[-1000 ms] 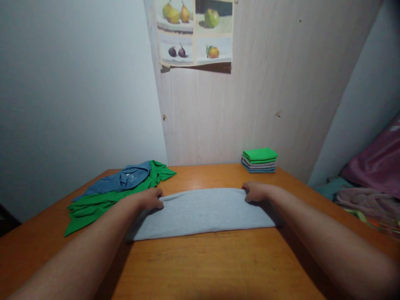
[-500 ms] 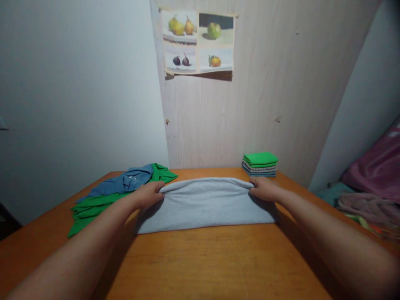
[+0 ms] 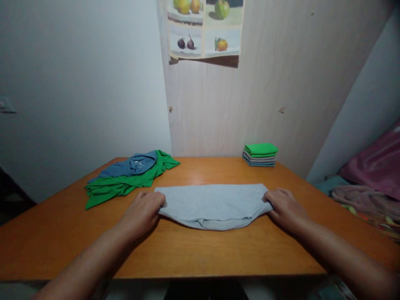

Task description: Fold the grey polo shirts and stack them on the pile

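Note:
A light grey garment (image 3: 212, 204) lies folded into a wide band in the middle of the wooden table (image 3: 193, 254). My left hand (image 3: 142, 212) pinches its left end, fingers curled on the cloth. At the right end, my right hand (image 3: 283, 204) grips the other corner the same way. The near edge of the grey garment sags in a curve between the two hands.
A loose green garment (image 3: 125, 185) with a blue one (image 3: 131, 166) on top lies at the back left of the table. A small stack of folded clothes (image 3: 260, 154), green on top, sits at the back right by the wall. Bedding (image 3: 371, 183) lies to the right.
Both hands carried the far edge of the grey garment up and over toward me, folding it to a narrower band; the hands now rest nearer the front.

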### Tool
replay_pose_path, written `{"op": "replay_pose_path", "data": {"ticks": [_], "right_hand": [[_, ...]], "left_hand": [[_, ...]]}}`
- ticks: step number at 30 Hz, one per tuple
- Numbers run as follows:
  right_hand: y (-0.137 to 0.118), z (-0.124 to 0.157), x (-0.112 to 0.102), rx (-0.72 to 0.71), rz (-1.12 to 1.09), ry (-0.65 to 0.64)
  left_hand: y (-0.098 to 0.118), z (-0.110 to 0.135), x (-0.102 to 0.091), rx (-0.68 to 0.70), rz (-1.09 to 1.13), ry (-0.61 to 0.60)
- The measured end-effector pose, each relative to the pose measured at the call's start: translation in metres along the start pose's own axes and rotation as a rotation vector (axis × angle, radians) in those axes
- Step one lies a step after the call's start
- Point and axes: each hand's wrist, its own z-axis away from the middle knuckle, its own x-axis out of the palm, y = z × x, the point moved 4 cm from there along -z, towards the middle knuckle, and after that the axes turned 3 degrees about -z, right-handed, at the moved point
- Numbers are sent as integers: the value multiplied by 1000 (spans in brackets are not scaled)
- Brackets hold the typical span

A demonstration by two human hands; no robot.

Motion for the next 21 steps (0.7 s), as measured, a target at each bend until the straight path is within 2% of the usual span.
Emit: {"op": "replay_pose_path", "data": {"ticks": [3,9,14,17,19,21], "right_hand": [[-1,12,1,9,37,-29],[6,19,-10,66,100,-100],[22,38,-17,163,144,-214],[31,45,-29,246,169,-273],[32,43,-40,301,177,-266],[28,36,-49,341,143,-218]], "left_hand": [[-1,13,8,-12,8,-22],[-11,25,8,-52,-15,-79],[-31,34,11,-72,123,-230],[-40,32,7,-89,256,-326],[-38,24,-1,-115,292,-311],[-26,13,-9,-122,296,-239]]}}
